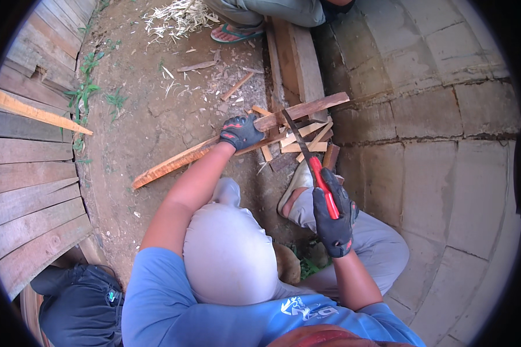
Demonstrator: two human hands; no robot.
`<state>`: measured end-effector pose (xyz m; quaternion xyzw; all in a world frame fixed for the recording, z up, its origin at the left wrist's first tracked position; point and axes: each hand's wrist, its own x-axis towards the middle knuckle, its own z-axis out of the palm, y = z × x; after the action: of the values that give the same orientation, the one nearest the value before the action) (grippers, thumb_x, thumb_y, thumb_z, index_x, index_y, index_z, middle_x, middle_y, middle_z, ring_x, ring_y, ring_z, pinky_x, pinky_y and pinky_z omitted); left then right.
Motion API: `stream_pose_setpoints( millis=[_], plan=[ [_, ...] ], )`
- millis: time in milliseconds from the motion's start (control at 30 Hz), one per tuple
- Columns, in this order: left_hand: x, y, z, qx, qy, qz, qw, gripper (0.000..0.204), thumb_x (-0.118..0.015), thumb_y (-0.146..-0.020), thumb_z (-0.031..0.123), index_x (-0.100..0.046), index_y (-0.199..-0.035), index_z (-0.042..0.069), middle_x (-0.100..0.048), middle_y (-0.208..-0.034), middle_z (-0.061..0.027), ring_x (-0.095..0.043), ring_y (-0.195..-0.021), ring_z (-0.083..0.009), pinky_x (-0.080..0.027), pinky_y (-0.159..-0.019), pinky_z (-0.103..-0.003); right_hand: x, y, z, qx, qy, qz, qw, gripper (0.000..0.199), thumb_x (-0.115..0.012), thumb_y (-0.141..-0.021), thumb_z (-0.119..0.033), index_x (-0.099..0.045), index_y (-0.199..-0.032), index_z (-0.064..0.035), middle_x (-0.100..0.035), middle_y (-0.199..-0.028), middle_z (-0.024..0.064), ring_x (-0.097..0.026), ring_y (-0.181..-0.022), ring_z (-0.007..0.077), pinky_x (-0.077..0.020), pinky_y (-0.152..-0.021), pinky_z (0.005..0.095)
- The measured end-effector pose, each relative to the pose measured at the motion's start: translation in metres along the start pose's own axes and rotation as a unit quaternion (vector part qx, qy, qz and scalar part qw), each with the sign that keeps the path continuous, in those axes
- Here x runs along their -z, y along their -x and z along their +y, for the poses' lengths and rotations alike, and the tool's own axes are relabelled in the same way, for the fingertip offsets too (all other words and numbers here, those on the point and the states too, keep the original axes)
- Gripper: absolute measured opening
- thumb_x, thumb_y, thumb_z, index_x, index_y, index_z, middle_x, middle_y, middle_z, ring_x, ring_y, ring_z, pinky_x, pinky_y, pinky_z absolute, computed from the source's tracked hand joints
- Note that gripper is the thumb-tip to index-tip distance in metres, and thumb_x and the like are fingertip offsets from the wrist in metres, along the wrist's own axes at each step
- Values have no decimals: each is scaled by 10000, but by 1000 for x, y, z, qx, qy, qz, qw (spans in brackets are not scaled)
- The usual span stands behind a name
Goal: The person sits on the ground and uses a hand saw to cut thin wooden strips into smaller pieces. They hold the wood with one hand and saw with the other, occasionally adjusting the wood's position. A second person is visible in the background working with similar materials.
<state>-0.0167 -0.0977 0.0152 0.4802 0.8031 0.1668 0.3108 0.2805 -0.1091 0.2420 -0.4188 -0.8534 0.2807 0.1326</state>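
Wooden plank point(237, 141) runs from eight to two o'clock over the dirt ground point(150, 110), clamped by the gloved left hand point(240, 132) near its middle. At four o'clock, the right hand point(333, 220) grips a red-handled handsaw point(312, 162), blade resting on the plank beside scrap offcuts point(307, 141).

Glove on the left hand point(240, 132) covers part of the long plank point(237, 139) — blade tip point(286, 118) lost behind it — and the sandalled foot point(235, 33) up top, leg cut by the frame.
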Motion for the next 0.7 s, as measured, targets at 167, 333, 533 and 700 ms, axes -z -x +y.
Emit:
stream_pose_setpoints(
  millis=[167, 333, 533, 700],
  plan=[
    [-1, 1, 2, 0, -2, 8, 1000, 552, -658, -857, 498, -754, -1203, 78, -762, -1146, -245, -742, -1074, -416, -583, -966, -502, -1, -2, -7, -9, -12, 15, 1000, 396, -710, -1011, -166, -692, -1388, -47, -740, -1307, 209, -725, -1211, 352, -555, -1018, 432],
    [0, -1, 0, 1, -6, 0, 1000, 571, -660, -854, 504, -744, -1219, 73, -762, -1153, -243, -743, -1078, -413, -583, -971, -498, -2, -8, -10, -6, 1, 9, 1000, 406, -707, -1008, -186, -693, -1393, -60, -737, -1312, 212, -722, -1214, 364, -555, -1021, 442],
    [2, -1, 2, -1, 1, -11, 1000, 616, -685, -853, 555, -727, -1251, 86, -761, -1181, -231, -745, -1092, -401, -593, -963, -500, -45, -57, 31, 38, 5, 29, 999, 403, -689, -1017, -220, -702, -1392, -71, -745, -1290, 216, -729, -1193, 372, -570, -1005, 443],
    [-7, -2, -6, -11, 6, 18, 1000, 565, -686, -850, 537, -739, -1182, 83, -770, -1130, -224, -749, -1055, -403, -596, -932, -508, -82, -101, 35, -4, -58, 36, 998, 429, -636, -1048, -271, -667, -1432, -82, -709, -1376, 204, -667, -1291, 387, -520, -1084, 457]
  ],
)
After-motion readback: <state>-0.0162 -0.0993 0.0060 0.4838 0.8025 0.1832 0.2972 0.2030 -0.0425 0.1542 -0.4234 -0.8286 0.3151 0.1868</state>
